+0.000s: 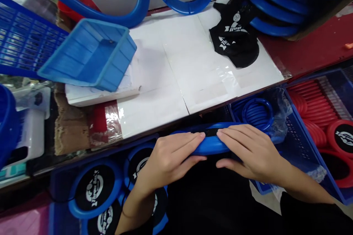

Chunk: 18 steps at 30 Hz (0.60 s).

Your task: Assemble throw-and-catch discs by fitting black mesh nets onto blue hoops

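Note:
Just in front of the body, a blue plastic ring (211, 146) is held nearly edge-on, with black fabric (208, 132) showing inside its rim. My left hand (173, 154) grips its left side, thumb below and fingers on top. My right hand (249, 150) grips the right side in the same way, fingertips close to the fabric. Whether the fabric is fixed to the ring all round is hidden. On the white bench top (171, 69) lie loose black fabric covers (234, 40) with white print.
A light-blue bin (91, 55) sits at the bench's left. Large blue rings (190, 7) lean behind. Below left are printed blue-rimmed discs (95, 189); below right, a blue crate (306, 147) with blue rings (257, 112), beside red rings (317, 99). A box (306, 36) holds more rings.

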Available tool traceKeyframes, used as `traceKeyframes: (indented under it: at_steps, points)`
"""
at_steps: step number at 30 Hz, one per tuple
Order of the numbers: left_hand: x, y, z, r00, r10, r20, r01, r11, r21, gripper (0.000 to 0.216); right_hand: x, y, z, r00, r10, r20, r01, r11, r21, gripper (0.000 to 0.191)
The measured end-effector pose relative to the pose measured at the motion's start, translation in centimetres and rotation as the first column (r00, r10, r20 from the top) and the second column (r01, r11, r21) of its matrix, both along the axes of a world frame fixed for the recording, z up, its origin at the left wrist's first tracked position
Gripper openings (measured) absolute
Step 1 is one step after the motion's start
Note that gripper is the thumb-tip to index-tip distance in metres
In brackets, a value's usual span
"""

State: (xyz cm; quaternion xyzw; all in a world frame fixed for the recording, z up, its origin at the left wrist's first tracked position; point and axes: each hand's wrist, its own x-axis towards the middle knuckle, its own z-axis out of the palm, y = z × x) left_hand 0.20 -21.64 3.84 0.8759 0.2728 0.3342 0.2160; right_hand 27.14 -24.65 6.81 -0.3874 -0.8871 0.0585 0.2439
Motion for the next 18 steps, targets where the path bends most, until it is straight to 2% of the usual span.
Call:
traceKeyframes:
  at_steps: [4, 9, 13, 18]
  points:
    - [0.4, 0.2, 0.1, 0.998, -0.038, 0.050, 0.040, 0.999, -0.026, 0.047, -0.6, 0.4, 0.0, 0.999, 0.041, -0.019, -0.042, 0.997, -0.071, 0.035]
    - [-0.8, 0.2, -0.4, 0.996, -0.013, 0.093, 0.026, 0.990, -0.139, 0.045, 0.4, 0.9, -1.2, 0.988, 0.053, -0.145, -0.065, 0.995, -0.077, 0.035]
    - [-1.0, -0.2, -0.3, 0.994, 0.017, 0.105, -0.008, 0.996, -0.090, 0.045, 0.1, 0.9, -0.9, 0.994, 0.049, -0.102, -0.057, 0.996, -0.074, 0.039]
    - [0.2, -0.2, 0.3, 0.994, -0.063, 0.084, 0.068, 0.997, -0.049, 0.045, -1.6, 0.4, 0.0, 0.994, 0.106, -0.030, -0.109, 0.987, -0.114, 0.037]
